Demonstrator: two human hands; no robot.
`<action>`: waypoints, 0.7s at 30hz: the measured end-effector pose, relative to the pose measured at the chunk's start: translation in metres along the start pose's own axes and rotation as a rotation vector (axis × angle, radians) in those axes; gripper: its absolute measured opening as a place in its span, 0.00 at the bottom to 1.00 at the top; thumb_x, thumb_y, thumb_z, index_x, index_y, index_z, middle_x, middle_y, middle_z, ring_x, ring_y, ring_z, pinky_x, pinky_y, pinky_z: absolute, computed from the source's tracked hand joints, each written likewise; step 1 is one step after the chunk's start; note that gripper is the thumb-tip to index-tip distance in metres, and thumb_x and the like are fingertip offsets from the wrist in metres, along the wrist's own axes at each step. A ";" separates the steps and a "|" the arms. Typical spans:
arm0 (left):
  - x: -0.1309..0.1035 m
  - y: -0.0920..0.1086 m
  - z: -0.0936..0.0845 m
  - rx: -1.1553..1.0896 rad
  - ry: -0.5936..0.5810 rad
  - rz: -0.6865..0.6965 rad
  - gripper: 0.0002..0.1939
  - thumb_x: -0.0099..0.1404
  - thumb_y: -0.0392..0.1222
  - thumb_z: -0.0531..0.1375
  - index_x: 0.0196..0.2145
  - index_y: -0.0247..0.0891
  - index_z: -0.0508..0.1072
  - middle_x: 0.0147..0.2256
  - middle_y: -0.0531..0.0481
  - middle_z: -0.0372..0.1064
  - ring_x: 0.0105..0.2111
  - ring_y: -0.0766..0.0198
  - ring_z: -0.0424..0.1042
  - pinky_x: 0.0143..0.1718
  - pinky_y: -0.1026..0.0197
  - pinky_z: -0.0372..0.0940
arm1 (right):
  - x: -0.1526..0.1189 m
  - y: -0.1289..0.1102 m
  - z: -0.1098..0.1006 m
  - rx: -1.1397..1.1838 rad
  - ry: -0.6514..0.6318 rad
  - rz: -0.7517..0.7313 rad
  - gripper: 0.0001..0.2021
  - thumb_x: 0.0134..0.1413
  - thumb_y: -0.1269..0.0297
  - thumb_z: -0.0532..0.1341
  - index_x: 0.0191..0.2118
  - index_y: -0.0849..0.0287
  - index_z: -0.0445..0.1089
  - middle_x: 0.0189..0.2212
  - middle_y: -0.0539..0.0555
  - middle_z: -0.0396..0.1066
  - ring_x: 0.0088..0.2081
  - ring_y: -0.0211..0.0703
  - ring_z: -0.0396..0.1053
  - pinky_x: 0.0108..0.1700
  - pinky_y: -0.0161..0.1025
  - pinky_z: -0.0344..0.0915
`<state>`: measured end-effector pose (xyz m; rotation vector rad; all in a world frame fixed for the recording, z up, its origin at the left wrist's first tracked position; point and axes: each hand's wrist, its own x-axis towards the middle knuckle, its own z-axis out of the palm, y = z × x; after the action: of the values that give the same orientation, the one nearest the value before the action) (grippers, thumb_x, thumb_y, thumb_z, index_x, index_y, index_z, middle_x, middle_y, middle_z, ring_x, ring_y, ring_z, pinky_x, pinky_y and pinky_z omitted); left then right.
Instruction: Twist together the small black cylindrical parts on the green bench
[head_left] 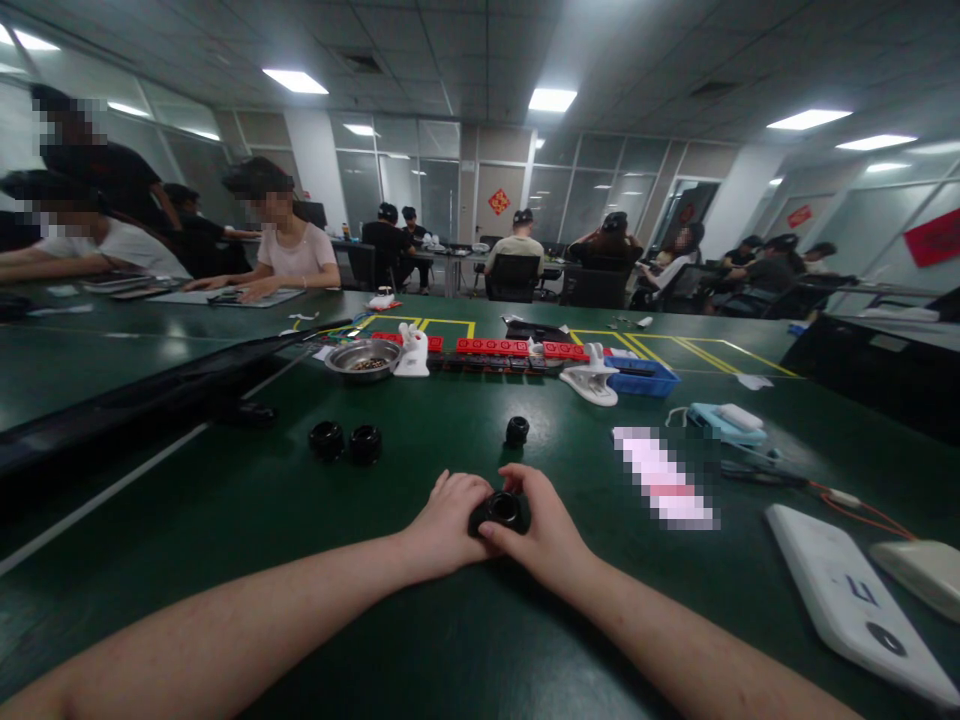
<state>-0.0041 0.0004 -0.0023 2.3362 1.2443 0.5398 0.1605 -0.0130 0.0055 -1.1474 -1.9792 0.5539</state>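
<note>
Just above the green table, my right hand (547,525) grips a black hollow round part (504,510), thumb in front and fingers on the far side. Its round opening faces up toward me. My left hand (450,515) is closed against the left side of the same part; some of its fingertips are hidden. Beyond my hands stands a single black ribbed ring-like part (517,432). Farther left, two similar black ribbed parts, one on the left (326,440) and one on the right (365,444), sit side by side on the table.
A metal bowl (363,374) of small pieces, white clamps, red strips (495,347) and a blue tray (643,389) line the back. A long black bag-like object (150,390) lies left. Right are a pixelated pink item, a teal device and a white case (847,590). People sit beyond.
</note>
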 end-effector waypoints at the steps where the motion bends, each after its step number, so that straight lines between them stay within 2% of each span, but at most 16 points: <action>1: 0.000 0.000 0.000 -0.001 0.000 0.002 0.21 0.47 0.49 0.61 0.39 0.40 0.65 0.43 0.47 0.62 0.46 0.53 0.59 0.53 0.43 0.42 | 0.000 0.000 0.000 0.020 -0.017 -0.014 0.24 0.39 0.68 0.61 0.46 0.57 0.56 0.38 0.55 0.63 0.41 0.47 0.63 0.45 0.48 0.60; 4: 0.000 -0.001 0.000 -0.004 0.008 0.004 0.24 0.48 0.50 0.60 0.43 0.40 0.63 0.43 0.46 0.62 0.47 0.53 0.59 0.53 0.43 0.41 | -0.002 -0.002 -0.002 0.103 -0.103 -0.096 0.29 0.38 0.77 0.55 0.50 0.56 0.52 0.44 0.56 0.62 0.46 0.46 0.60 0.50 0.47 0.56; 7: 0.000 0.000 -0.001 0.007 0.007 0.001 0.22 0.48 0.47 0.61 0.40 0.39 0.64 0.43 0.46 0.62 0.47 0.53 0.59 0.54 0.43 0.41 | -0.003 -0.005 -0.004 0.097 -0.147 -0.120 0.32 0.37 0.76 0.56 0.53 0.57 0.49 0.50 0.58 0.57 0.52 0.47 0.56 0.53 0.49 0.52; 11: 0.000 0.002 -0.002 0.013 0.000 0.005 0.19 0.47 0.47 0.61 0.37 0.39 0.66 0.42 0.47 0.63 0.46 0.53 0.59 0.53 0.43 0.42 | -0.001 -0.004 -0.002 0.040 -0.047 -0.032 0.28 0.40 0.67 0.61 0.50 0.58 0.53 0.46 0.58 0.60 0.48 0.49 0.59 0.50 0.50 0.56; 14: 0.000 0.003 -0.002 0.008 0.001 -0.003 0.19 0.47 0.48 0.61 0.37 0.39 0.66 0.42 0.47 0.63 0.45 0.53 0.60 0.53 0.43 0.43 | 0.000 -0.002 0.001 0.026 0.012 0.025 0.25 0.37 0.65 0.63 0.45 0.58 0.56 0.39 0.55 0.63 0.41 0.48 0.63 0.44 0.48 0.61; 18: -0.001 0.003 -0.002 -0.007 0.002 -0.005 0.24 0.48 0.49 0.61 0.43 0.40 0.64 0.43 0.47 0.62 0.46 0.52 0.59 0.53 0.43 0.42 | 0.000 -0.003 0.002 0.089 -0.029 -0.008 0.22 0.39 0.72 0.58 0.45 0.56 0.56 0.38 0.54 0.64 0.42 0.45 0.64 0.46 0.47 0.60; 21: -0.001 0.004 -0.003 -0.012 0.003 -0.016 0.26 0.48 0.48 0.60 0.45 0.40 0.63 0.44 0.46 0.62 0.48 0.52 0.58 0.54 0.43 0.41 | -0.002 -0.005 -0.001 0.138 -0.110 -0.091 0.28 0.37 0.77 0.54 0.50 0.55 0.52 0.45 0.55 0.62 0.47 0.46 0.61 0.50 0.47 0.57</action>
<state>-0.0034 -0.0019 0.0020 2.3148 1.2564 0.5447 0.1592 -0.0168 0.0086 -0.9557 -2.0409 0.7065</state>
